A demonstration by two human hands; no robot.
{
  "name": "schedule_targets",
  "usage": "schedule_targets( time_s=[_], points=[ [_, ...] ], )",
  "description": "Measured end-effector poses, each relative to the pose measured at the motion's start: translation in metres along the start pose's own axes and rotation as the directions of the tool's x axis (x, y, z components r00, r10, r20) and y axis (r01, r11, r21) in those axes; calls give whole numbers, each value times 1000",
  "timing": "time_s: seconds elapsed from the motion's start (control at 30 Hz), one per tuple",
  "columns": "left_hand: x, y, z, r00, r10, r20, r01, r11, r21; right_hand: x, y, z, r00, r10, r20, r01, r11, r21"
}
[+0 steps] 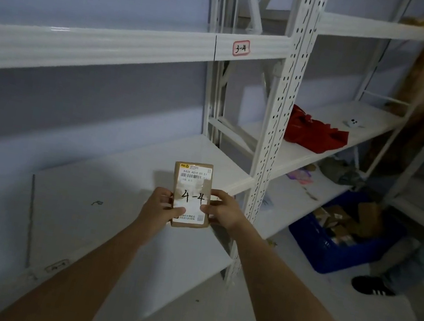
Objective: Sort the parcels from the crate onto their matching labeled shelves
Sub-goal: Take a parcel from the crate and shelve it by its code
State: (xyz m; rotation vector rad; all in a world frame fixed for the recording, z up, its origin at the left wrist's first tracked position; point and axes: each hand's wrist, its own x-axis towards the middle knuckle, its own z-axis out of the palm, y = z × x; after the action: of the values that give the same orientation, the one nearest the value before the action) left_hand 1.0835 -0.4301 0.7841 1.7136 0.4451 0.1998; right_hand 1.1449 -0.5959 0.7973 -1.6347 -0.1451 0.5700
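Both hands, left hand (160, 205) and right hand (223, 209), pinch brown parcel (191, 194) marked "4-4", barcode "842A A019 00". Shelf tag (241, 48) above reads "3-4". White shelf (124, 188) behind it bare.

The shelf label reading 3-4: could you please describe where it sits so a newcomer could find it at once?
Start at the white metal shelving rack and follow the upper horizontal beam rightward to just before the perforated upright. The shelf label is stuck on the beam's front face: a small white tag with a red border, handwritten 3-4.
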Motion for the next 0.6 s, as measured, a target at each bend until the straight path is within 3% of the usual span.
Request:
schedule_targets(
  time_s=[0.2, 0.37, 0.6],
  points=[
    [54, 5, 37, 998, 31, -47, -25, 992, 122, 61, -6, -30, 995, -95, -29, 94, 995, -36],
    [111, 6, 61, 997, 75, -29, -72, 992, 102, 117, -9, -56, 985, -144, -90, 138, 988, -71],
    [154, -3, 96, 999, 33, -9, -32, 998, 48, 169, 2, -91, 985, -129, -113, 120, 989, -83]
  ],
)
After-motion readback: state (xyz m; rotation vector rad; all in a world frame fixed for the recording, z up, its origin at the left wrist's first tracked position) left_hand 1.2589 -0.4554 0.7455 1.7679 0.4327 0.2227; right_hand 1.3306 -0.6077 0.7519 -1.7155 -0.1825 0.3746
